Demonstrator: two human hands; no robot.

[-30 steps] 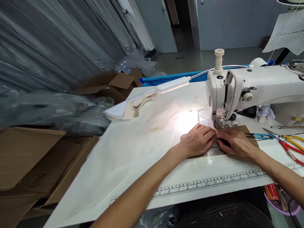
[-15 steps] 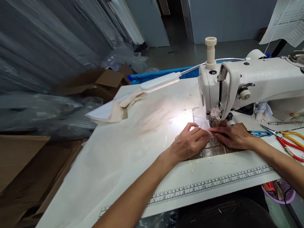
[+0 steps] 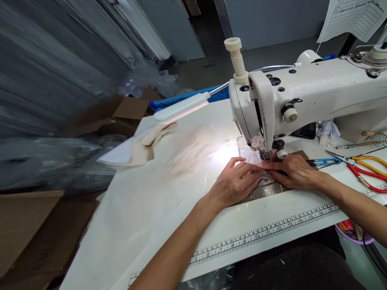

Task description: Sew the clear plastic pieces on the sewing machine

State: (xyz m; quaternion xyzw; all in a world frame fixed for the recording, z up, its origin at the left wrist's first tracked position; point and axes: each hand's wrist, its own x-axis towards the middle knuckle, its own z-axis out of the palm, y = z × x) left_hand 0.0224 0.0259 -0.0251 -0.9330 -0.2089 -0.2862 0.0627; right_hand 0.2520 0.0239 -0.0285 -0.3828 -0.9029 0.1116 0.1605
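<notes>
Under the needle and presser foot of a white sewing machine (image 3: 314, 92) lies a small piece of sheer pale fabric (image 3: 249, 155) with faint pink marks. My left hand (image 3: 237, 181) is on its left side, fingers bent and closed on the fabric edge just in front of the foot. From the right, my right hand (image 3: 294, 171) pinches the same edge, and its fingertips meet the left ones. The fingers partly hide the fabric. Beneath both hands is a shiny brown plate or sheet (image 3: 267, 191) on the white table (image 3: 145, 225).
Right of my right hand lie blue thread snips (image 3: 326, 162) and scissors with red and yellow handles (image 3: 358, 163). A lamp (image 3: 181, 106) lights beige cloth (image 3: 142, 151) and thin pale fabric (image 3: 193, 153). A ruler strip (image 3: 256, 237) runs along the front edge; cardboard boxes (image 3: 27, 225) stand left.
The view has shifted, so the machine appears farther left and tilted. Both hands stay together at the presser foot, still on the sheer fabric.
</notes>
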